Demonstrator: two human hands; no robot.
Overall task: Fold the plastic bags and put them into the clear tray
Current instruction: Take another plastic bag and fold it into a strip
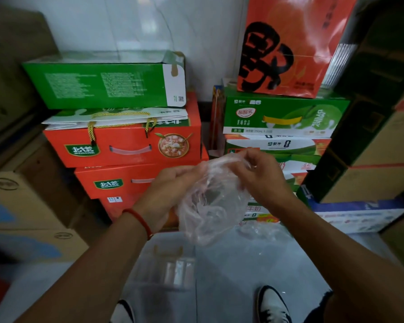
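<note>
At the centre of the frame a crumpled plastic bag point(210, 201) was held up in the air — its top edge pinched by the left hand point(173, 185) and the right hand point(259, 173), fingers curled. The clear tray point(163, 269) lay lower centre, on the floor, beneath it.

— What can you read on the stacked cartons ahead of you?

— On your orange box point(126, 145), a green badge reads 北大荒, and the same badge sits on the orange box below point(117, 183). The big orange bag point(287, 45) at top right carries one huge black character, 野. Your green milk carton point(285, 115) shows the 蒙牛 logo, a red oval reading 酸酸乳, and "250mL" in small print.

— And the long green box point(103, 82)?

— A QR code; its fine print is too blurred for you to read.
</note>
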